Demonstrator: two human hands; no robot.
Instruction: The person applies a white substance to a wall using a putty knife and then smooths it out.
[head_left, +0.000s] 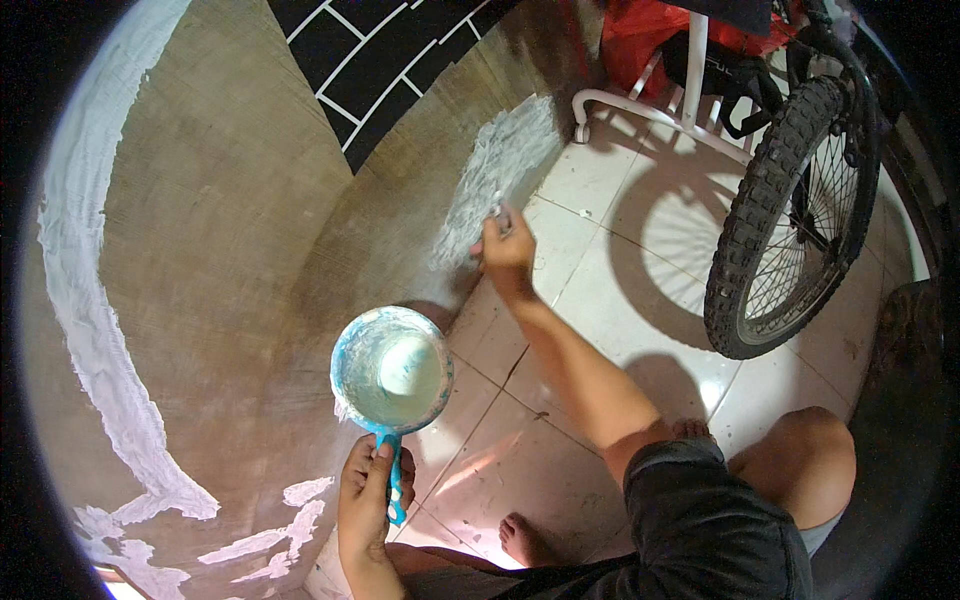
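Left hand (368, 488) gripping handle (389, 442) of blue dipper (342, 372), held near brown wall (230, 210); white paste (410, 366) inside. Right hand (510, 255) beside white patch (505, 150) on wall, fingers curled; pale bit (496, 207) at fingertips, too blurred to identify. Bicycle wheel (733, 265) right, on tiled floor (580, 265).

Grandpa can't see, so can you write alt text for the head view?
A person's right hand is at a white patch on a brown wall, while the left hand holds a blue-handled dipper with white stuff inside. A bicycle wheel stands on floor tiles.
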